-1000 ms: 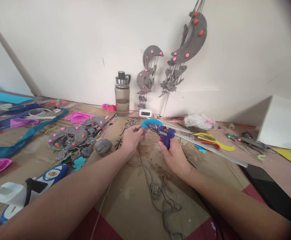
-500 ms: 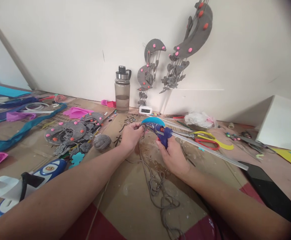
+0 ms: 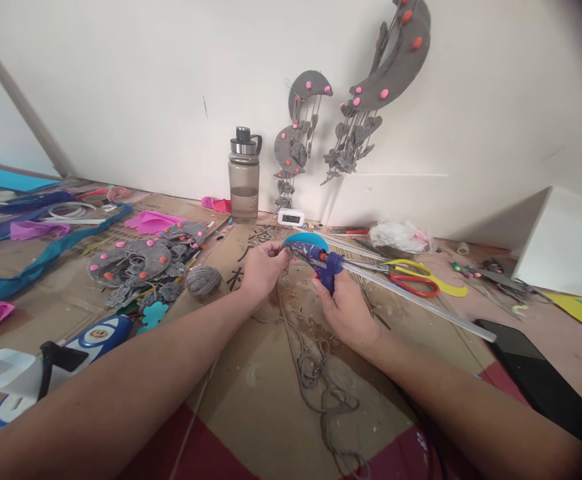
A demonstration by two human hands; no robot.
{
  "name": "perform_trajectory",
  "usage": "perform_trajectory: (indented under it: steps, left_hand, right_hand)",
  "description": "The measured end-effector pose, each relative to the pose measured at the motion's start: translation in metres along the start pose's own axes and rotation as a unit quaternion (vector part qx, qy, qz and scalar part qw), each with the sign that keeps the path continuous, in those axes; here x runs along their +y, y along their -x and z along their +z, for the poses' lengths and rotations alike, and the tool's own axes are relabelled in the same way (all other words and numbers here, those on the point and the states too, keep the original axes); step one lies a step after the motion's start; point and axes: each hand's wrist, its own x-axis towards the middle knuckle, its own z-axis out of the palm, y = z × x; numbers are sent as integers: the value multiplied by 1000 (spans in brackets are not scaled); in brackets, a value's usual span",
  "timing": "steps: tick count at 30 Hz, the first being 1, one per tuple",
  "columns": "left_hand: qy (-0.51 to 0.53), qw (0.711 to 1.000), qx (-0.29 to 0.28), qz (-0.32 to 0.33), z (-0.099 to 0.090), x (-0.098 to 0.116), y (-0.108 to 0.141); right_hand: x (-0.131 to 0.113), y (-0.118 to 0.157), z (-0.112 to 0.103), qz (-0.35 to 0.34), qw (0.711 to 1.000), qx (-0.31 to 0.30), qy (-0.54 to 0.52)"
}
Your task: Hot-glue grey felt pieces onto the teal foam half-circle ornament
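Note:
My right hand [image 3: 347, 308] is wrapped round the handle of a blue glue gun [image 3: 327, 267], with a long clear glue stick [image 3: 415, 300] out of its back end. The gun's nozzle points left, toward the fingertips of my left hand [image 3: 265, 268]. Those fingers are pinched on a small grey piece, too small to make out well. Grey yarn [image 3: 305, 373] trails down from there in loose loops over the cardboard [image 3: 255, 407]. Just behind the gun lies a bright blue disc [image 3: 307, 239].
A yarn ball [image 3: 204, 282] and grey felt moons [image 3: 155, 260] lie left; a bottle [image 3: 244, 177] and small clock [image 3: 291, 217] stand behind. Scissors [image 3: 415, 285] and a black phone [image 3: 531, 373] are right. Grey moon hangings [image 3: 395, 73] are at the wall.
The view has shifted slightly. Both hands keep nearly the same pose, with the glue gun's nozzle still at my left fingertips.

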Motion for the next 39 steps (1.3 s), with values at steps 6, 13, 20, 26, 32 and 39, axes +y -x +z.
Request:
perform_trajectory:
  steps: [6, 13, 20, 26, 32, 39]
  left_hand:
    - [-5, 1000, 10, 17, -1, 1, -1]
    - [-8, 1000, 17, 22, -1, 6, -1]
    - [11, 1000, 15, 22, -2, 9, -2]
    - [24, 999, 18, 13, 1, 10, 0]
    - [4, 1000, 7, 10, 2, 5, 1]
    - [-9, 1000, 3, 10, 3, 4, 3]
  right_hand:
    - [1, 0, 1, -7, 1000, 13, 22]
    - [2, 0, 1, 1, 1000, 15, 27]
    - [3, 1, 2, 5, 1000, 25, 18]
    - [2, 1, 2, 20, 999, 16, 20]
    - [0, 3, 2, 5, 1000, 14, 16]
    - [-3, 3, 2, 16, 1000, 4, 11]
